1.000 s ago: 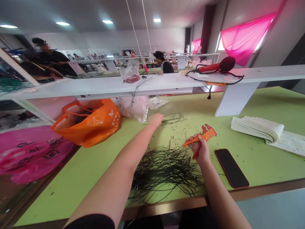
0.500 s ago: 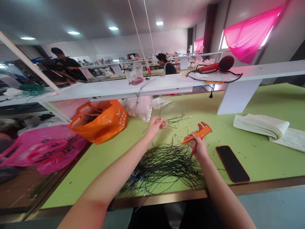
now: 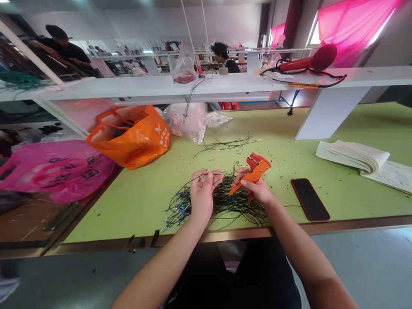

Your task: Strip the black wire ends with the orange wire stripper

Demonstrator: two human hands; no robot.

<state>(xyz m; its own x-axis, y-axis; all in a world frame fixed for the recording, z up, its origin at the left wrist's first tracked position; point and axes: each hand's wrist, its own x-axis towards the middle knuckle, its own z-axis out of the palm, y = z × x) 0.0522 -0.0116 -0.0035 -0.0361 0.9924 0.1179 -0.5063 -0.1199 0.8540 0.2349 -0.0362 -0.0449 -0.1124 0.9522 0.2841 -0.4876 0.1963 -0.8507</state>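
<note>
My right hand [image 3: 256, 189] is wrapped around an orange and red wire stripper [image 3: 259, 170], its jaws pointing up and away from me. My left hand [image 3: 203, 189], palm turned up, pinches a thin black wire between thumb and fingers. Beneath both hands lies a loose heap of black wires [image 3: 236, 209], many with blue and silvery ends gathered on the left side. A few separate black wires [image 3: 222, 146] rest farther back on the green table [image 3: 141, 206].
A phone [image 3: 310, 199] and folded papers [image 3: 354, 155] lie to the right. Orange [image 3: 138, 141] and pink [image 3: 64, 171] bags are at left. A white shelf [image 3: 138, 89] spans the back, carrying a red device with a cord [image 3: 296, 64]. Two people are beyond it.
My left hand has come back from the separate wires at the rear to above the heap. The right hand with the wire stripper has shifted slightly left. The view has tilted downward.
</note>
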